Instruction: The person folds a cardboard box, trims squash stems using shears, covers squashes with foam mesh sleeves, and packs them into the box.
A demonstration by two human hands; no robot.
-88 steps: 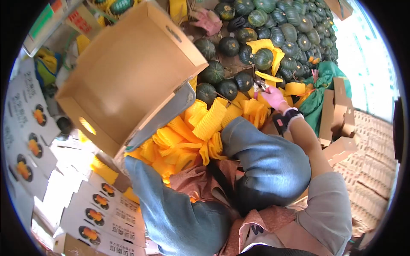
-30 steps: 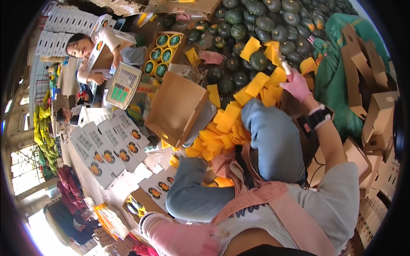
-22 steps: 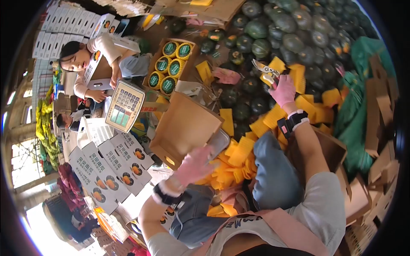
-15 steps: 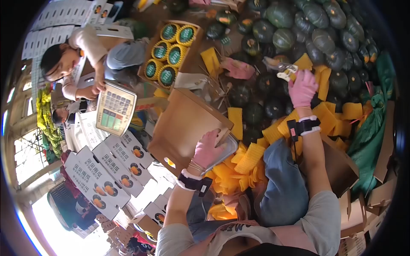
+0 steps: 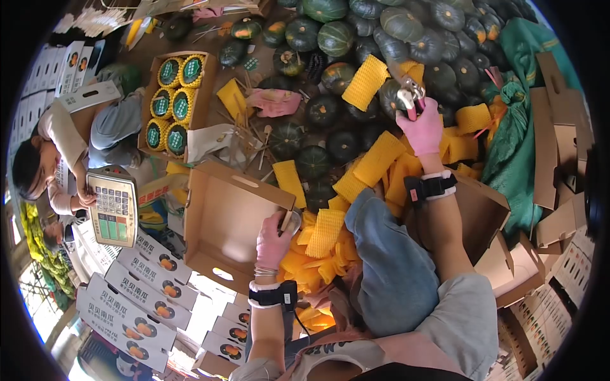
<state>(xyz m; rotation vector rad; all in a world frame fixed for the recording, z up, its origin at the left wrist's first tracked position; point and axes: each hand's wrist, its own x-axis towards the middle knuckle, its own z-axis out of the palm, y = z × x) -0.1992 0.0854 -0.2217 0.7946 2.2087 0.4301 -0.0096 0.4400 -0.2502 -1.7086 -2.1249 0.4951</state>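
Observation:
My right hand [image 5: 422, 130], in a pink glove, is closed around red-handled pruning shears [image 5: 411, 96] above the edge of the green pumpkin pile [image 5: 397, 25]. My left hand [image 5: 274, 241], gloved in pink with dark fingertips, has its fingers bent over the near right edge of an empty brown cardboard box [image 5: 222, 219], pinching its rim. A grey tray edge shows just behind that hand. Yellow foam net sleeves [image 5: 324, 235] lie heaped between my legs and up to the pumpkins. A pink glove [image 5: 274, 101] rests on the floor by the pumpkins.
A box of netted, labelled pumpkins [image 5: 147, 120] stands at the upper left. Beside it a co-worker [image 5: 63, 140] touches a scale [image 5: 114, 209]. Printed white boxes [image 5: 127, 311] are stacked lower left. Open cartons [image 5: 553, 152] and a green sack [image 5: 511, 146] lie at right.
The view has swung right, so the scene sits further left. My left hand came up from low in view and now grips the box edge. My right hand still holds the shears.

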